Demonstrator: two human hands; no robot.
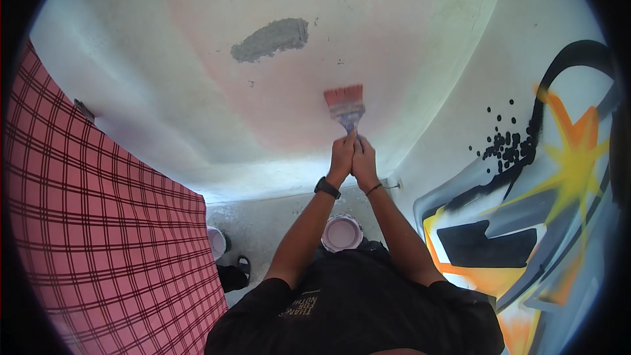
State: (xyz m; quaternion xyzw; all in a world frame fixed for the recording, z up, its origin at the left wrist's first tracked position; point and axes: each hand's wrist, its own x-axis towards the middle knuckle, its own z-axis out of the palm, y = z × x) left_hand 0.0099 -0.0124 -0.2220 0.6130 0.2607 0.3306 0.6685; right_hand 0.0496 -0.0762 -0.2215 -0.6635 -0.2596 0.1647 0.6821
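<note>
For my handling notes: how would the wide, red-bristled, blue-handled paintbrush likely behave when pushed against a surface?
The paintbrush would probably flex at its separated red bristles. Its narrow blue handle looks rigid, and its slim build suggests lightness.

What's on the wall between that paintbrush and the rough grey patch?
In the head view, the direct stretch from the bristles of the paintbrush to the grey patch looks bare: just pink-tinted wall, with no object in between.
</note>
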